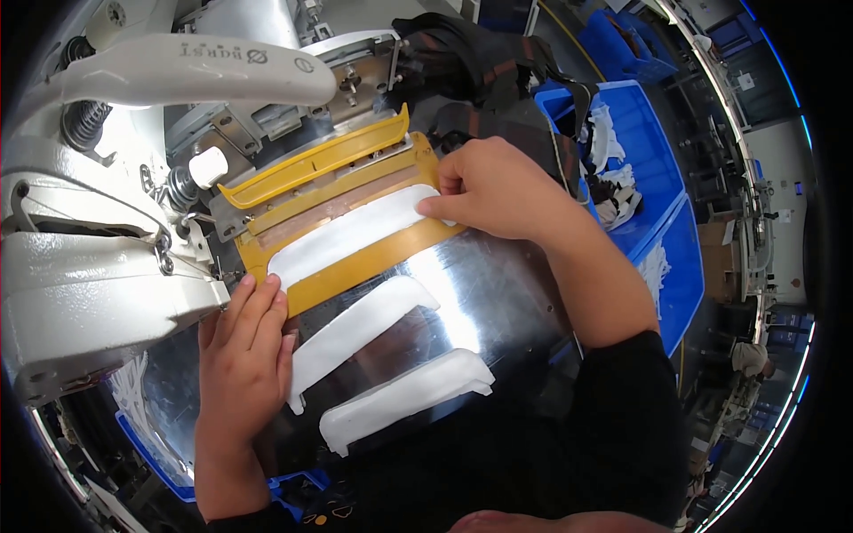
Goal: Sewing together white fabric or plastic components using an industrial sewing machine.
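Note:
A long white fabric piece [351, 233], shaped like a shirt collar, lies in the slot of a yellow template frame [369, 264]. At its right end my right hand [502, 191] is closed, with thumb and curled forefinger pinching the fabric's edge. My left hand [244, 355] lies with its fingers stretched out, the tips touching the piece's left end and the frame's corner. Behind the slot, the frame's hinged yellow flap [315, 160] stands raised. Nearer to me are a second white collar-shaped piece [355, 330], beside my left thumb, and a small stack of white pieces [404, 400].
A white sewing machine [98, 293] stands at the left, its upper arm [204, 71] reaching over the back. The work rests on a shiny metal table [506, 293]. Dark bags [524, 115] lie behind my right hand; blue bins [662, 169] with cloth stand to the right.

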The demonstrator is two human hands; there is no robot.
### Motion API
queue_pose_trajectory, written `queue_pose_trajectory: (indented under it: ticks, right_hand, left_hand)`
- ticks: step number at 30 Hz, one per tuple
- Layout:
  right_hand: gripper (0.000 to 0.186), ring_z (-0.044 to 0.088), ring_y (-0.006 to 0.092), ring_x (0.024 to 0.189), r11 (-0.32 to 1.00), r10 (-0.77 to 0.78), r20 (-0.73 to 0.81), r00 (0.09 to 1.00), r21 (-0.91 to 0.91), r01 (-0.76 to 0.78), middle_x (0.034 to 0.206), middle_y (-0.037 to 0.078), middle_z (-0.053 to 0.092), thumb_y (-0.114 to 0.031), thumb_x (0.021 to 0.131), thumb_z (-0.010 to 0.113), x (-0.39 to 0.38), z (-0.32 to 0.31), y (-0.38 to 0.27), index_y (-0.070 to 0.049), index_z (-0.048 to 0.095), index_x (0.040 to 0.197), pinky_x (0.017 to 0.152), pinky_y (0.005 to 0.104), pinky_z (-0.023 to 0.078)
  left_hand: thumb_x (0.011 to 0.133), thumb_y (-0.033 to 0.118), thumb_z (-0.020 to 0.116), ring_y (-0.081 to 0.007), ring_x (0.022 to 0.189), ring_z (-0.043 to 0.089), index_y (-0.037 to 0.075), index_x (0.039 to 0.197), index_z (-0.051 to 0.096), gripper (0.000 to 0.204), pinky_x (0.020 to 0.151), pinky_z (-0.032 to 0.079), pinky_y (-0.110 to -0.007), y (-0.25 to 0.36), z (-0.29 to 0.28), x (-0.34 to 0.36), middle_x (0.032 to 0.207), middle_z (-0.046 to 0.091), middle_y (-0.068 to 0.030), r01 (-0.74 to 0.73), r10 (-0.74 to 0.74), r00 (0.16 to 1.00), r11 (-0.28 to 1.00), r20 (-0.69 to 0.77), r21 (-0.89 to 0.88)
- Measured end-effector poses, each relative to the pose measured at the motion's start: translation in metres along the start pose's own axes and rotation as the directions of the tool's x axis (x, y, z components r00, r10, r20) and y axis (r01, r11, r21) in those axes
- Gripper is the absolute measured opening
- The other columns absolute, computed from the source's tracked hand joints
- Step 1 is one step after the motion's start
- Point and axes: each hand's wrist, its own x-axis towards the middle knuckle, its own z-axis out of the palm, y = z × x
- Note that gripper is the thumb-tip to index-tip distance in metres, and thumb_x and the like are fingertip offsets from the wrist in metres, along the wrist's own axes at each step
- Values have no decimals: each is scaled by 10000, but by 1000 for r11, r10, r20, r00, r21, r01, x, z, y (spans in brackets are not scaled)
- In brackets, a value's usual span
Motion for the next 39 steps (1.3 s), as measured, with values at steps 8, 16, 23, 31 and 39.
queue_pose_trajectory:
  ticks: [8, 16, 23, 31, 39]
  right_hand:
    - [205, 763, 281, 965, 825, -565, -113, 818, -103, 555, 1143, 97, 793, -101, 866, 817, -15, -6, 29, -22, 808, 1055, 829, 405, 602]
    - [275, 778, 292, 1077, 718, -642, 13, 766, -339, 608, 1329, 67, 791, -23, 889, 728, -28, -9, 27, -45, 845, 1137, 916, 423, 608]
    - [263, 784, 304, 1042, 746, -611, 16, 791, -322, 583, 1322, 65, 794, -59, 883, 746, -31, -10, 32, -62, 851, 1125, 878, 424, 615]
    - [260, 764, 295, 1078, 735, -652, 13, 759, -239, 635, 1278, 81, 796, -127, 893, 815, -14, -12, 36, -59, 823, 1144, 927, 403, 580]
    - [313, 727, 236, 954, 993, -51, -428, 902, 71, 90, 995, 116, 756, -160, 860, 889, 23, -26, 73, 2, 761, 1096, 872, 360, 576]
  left_hand:
    - [966, 173, 737, -293, 1442, 590, 44, 1322, 751, 378, 1149, 432, -472, 0, 1, -1, 1492, 689, -88, 10, -10, 1000, 1000, 0, 26]
    - [968, 195, 743, -275, 1447, 583, 90, 1328, 764, 376, 1174, 404, -490, 1, -4, -2, 1492, 695, -30, 31, -37, 998, 991, 44, 132]
    - [932, 169, 765, -315, 1400, 613, 82, 1218, 760, 299, 1131, 442, -508, -1, -3, 1, 1468, 706, -71, 0, 0, 1000, 999, -6, 37]
    - [904, 201, 794, -369, 1361, 629, 78, 1221, 737, 345, 1077, 479, -534, 0, -3, -8, 1451, 708, -121, -42, 42, 999, 999, 9, 32]
    - [878, 298, 842, -323, 1103, 679, 67, 1178, 776, 385, 1003, 509, -475, 5, -9, -11, 1126, 733, -94, -59, 50, 995, 991, -81, -116]
